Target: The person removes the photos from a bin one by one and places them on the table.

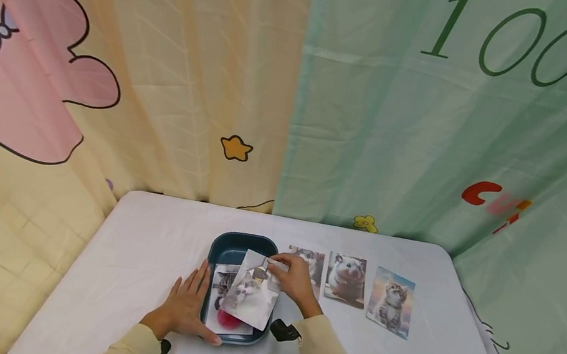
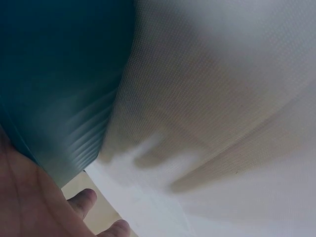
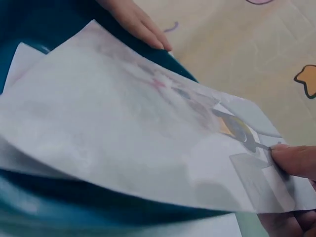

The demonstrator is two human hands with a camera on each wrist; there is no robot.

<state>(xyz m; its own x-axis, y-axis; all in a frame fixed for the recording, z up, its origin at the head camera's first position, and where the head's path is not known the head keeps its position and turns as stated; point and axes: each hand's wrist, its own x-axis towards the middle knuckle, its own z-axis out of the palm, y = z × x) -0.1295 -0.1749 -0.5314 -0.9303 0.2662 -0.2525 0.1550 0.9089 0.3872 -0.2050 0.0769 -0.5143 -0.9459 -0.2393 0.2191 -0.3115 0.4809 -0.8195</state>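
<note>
A dark teal tray (image 1: 233, 240) stands on the white table. My right hand (image 1: 297, 282) pinches a photo card (image 1: 246, 300) with a pale cat on it by its upper right corner. In the right wrist view the thumb lies on the card's face, and the held card (image 3: 123, 133) bends slightly, tilted over the tray. Beneath it another cat card (image 1: 224, 282) with a red round shape lies in the tray, partly covered. My left hand (image 1: 183, 308) rests against the tray's left side, fingers extended. The left wrist view shows the palm beside the tray wall (image 2: 69, 98).
Right of the tray lie three picture cards in a row: a cat card (image 1: 311, 259) partly hidden by my right hand, a hamster card (image 1: 347, 279) and a kitten card (image 1: 391, 302). Printed curtains (image 1: 193, 72) hang behind and beside the table (image 1: 136, 239).
</note>
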